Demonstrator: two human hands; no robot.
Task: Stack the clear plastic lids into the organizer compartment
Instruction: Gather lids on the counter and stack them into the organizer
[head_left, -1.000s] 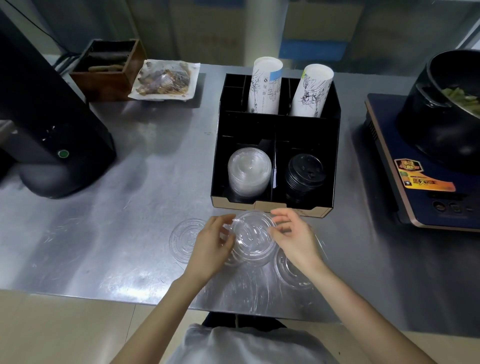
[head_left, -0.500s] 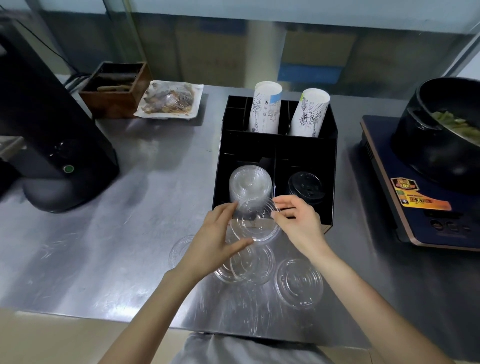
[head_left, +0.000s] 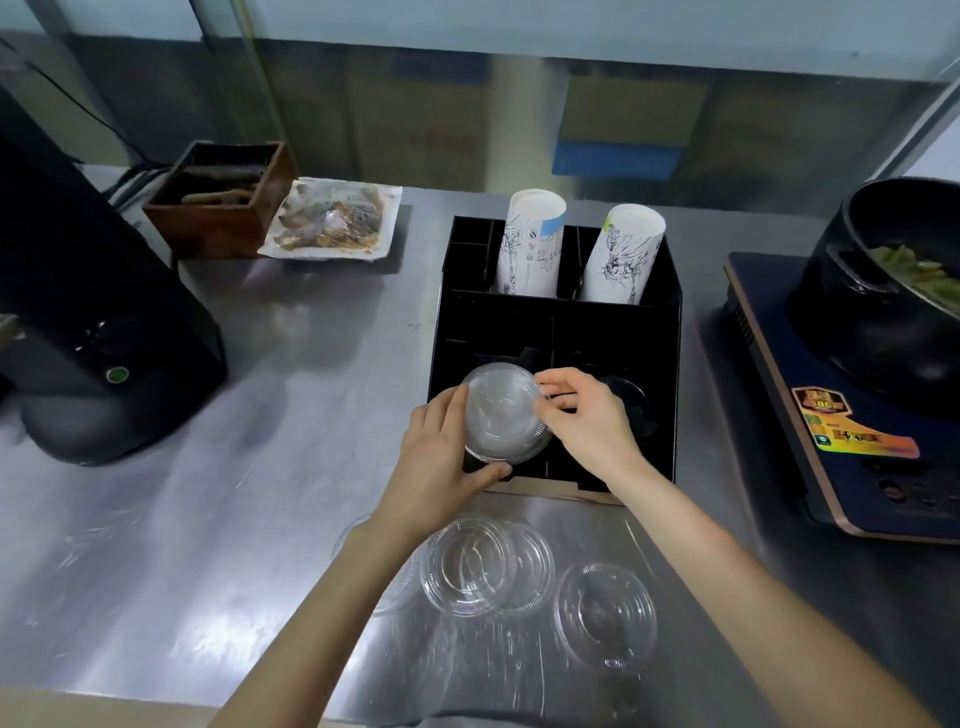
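Note:
A black organizer (head_left: 667, 364) stands on the steel counter. Its front left compartment holds a stack of clear plastic lids (head_left: 501, 410). My left hand (head_left: 441, 462) cups the left side and bottom of the top lid. My right hand (head_left: 587, 421) pinches the lid's right rim with its fingertips. Whether this lid rests on the stack or hovers just above it I cannot tell. More clear lids lie loose on the counter near me: an overlapping pair (head_left: 483, 566) and a single one (head_left: 605, 613). Black lids (head_left: 636, 402) sit in the front right compartment, partly hidden by my right hand.
Two rolls of paper cups (head_left: 532, 244) stand in the organizer's back compartments. An induction cooker (head_left: 852, 452) with a black pot (head_left: 883, 312) is at the right. A black machine (head_left: 88, 332) stands at the left. A wooden box (head_left: 218, 202) and a wrapped food tray (head_left: 335, 218) sit at the back.
Both hands lifted one clear lid from the pile on the counter and carried it forward onto the stack in the organizer's front left compartment. The camera tilted up.

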